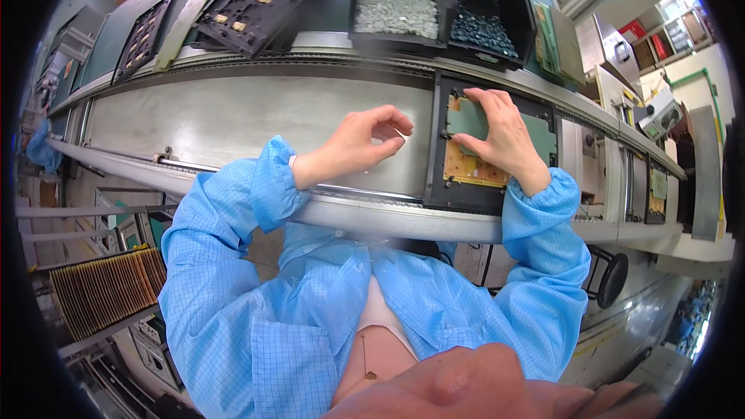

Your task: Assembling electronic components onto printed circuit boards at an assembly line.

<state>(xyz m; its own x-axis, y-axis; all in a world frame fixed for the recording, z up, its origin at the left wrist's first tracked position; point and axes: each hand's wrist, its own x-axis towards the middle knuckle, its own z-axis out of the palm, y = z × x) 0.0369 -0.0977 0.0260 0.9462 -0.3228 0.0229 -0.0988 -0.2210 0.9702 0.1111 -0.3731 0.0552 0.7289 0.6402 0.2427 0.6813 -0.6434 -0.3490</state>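
Note:
A black carrier frame (438, 163) lies across the rails in front of me, right of the middle. In it sits a circuit board (470, 169), yellow-brown along its near edge, with a light-green panel area (468, 119) above. My right hand (503, 128) rests over the board, its thumb and fingers spread wide. Both its thumb and fingertips reach the board's left side, near small dark clips. To the left, my left hand (357, 140) hovers over the metal bed with loosely curled fingers. A small gap shows between its thumb and fingers, and I see nothing held.
Beyond the rail stand a black bin of clear-white small parts (396, 8) and a bin of dark-blue parts (483, 29). Black trays (264, 0) with small tan pieces lean at the far left. A rack of boards (109, 291) stands lower left; a stool (611, 278) is lower right.

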